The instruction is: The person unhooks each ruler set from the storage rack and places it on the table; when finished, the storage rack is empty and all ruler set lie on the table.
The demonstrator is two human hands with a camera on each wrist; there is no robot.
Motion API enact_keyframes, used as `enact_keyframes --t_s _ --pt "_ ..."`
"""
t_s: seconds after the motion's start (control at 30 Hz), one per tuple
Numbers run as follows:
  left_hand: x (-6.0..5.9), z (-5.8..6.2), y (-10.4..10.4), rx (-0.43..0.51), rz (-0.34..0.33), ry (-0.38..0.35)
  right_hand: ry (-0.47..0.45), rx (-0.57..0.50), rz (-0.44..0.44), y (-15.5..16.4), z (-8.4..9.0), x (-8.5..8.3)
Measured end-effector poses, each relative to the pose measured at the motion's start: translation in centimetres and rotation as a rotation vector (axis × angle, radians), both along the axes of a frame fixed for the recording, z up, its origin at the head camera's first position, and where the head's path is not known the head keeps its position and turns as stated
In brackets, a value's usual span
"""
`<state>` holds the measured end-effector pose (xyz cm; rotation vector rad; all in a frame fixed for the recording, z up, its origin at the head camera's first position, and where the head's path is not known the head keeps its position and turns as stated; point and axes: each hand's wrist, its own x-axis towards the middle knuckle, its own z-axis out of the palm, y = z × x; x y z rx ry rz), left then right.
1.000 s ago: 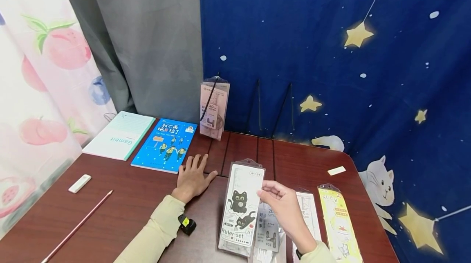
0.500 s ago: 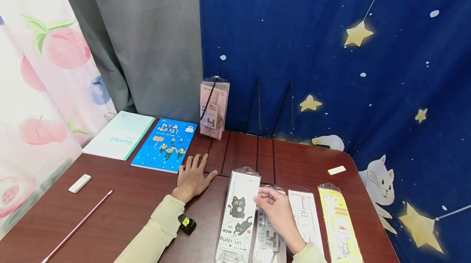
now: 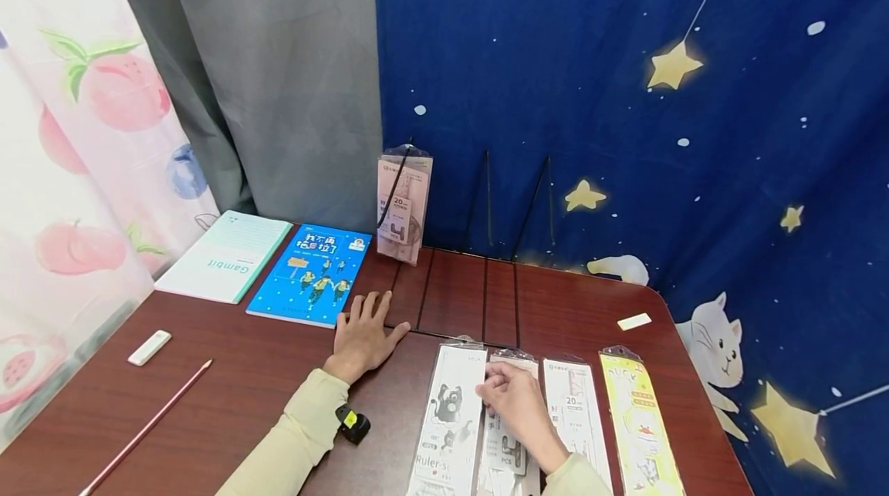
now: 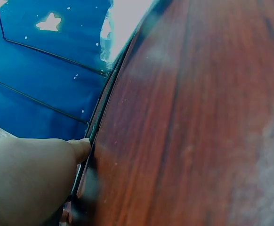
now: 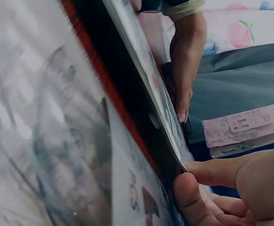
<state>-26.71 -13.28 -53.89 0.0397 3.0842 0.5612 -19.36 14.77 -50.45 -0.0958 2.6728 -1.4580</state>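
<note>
Ruler-set pack (image 3: 447, 419) pinched at its edge by right-hand fingers (image 3: 491, 390), left hand (image 3: 363, 336) flat.

"Gambit" stands on the pale green notebook (image 3: 225, 255) at the surface's far left corner; "Ruler-s…" on the cat packet (image 3: 450, 426) at the near edge; "20" on the leaning pink packet (image 3: 403, 207).

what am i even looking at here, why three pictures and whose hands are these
No machine here: a person wears three cameras. The wide picture comes from the head, the two close blurry ones from each wrist. The left hand lies flat, fingers spread, on the dark wooden table. The right hand pinches the edge of a cat-print ruler set pack, beside three more packs. A further pack stands against the blue starry curtain. Also lying there: a blue book, a green notebook, a pencil and two erasers.
</note>
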Motion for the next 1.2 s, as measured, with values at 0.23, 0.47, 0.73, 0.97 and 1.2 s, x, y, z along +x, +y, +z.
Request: enact_keyframes --t_s 0.23,0.47,0.73,0.97,1.2 --pt "0.3 0.9 0.4 0.019 0.01 0.001 0.019 0.098 0.026 -0.4 0.3 0.1" --pt "0.4 1.0 0.5 0.02 0.01 -0.006 0.076 0.229 0.022 -0.8 0.7 0.1" --pt "0.4 1.3 0.5 0.016 0.012 -0.012 0.094 0.316 0.016 -0.6 1.5 -0.4" --pt "0.3 1.2 0.5 0.01 0.008 0.006 0.096 0.308 -0.004 2.5 4.4 -3.9" --pt "0.6 1.0 0.3 0.015 0.012 -0.008 0.053 0.471 0.214 7.7 3.5 -9.3"
